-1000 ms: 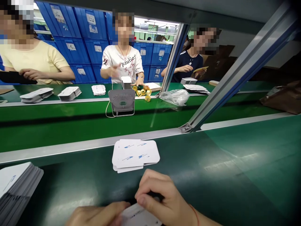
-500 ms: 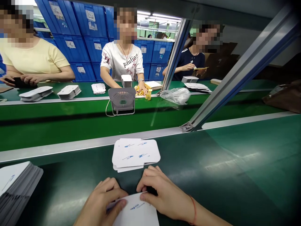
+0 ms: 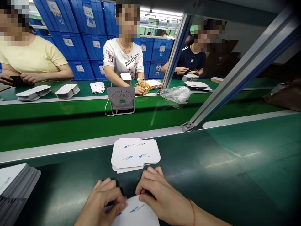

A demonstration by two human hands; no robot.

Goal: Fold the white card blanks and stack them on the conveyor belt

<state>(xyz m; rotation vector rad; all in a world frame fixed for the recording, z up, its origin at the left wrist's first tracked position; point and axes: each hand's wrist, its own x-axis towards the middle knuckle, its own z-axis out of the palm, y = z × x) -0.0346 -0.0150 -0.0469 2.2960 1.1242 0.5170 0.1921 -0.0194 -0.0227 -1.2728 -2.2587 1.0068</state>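
A white sheet with small blue print lies low in the view, its bottom cut off by the frame. My left hand pinches its upper left edge between thumb and curled fingers. At the upper right corner, my right hand grips the same sheet, thumb on top and fingers bent; a thin red cord circles that wrist. Just beyond my hands rests a small stack of white adhesive-backed sheets with blue 3M print. A taller stack of similar sheets stands at the left edge.
Past the metal rail runs a green conveyor belt. A small grey fan and a clear plastic bag sit on its far side. A slanted metal post rises at right. Three co-workers handle items opposite, before blue bins.
The top edge of the sheet bows more between my hands, which have barely shifted. Across the belt, the middle co-worker's hands have come together over a yellow item.
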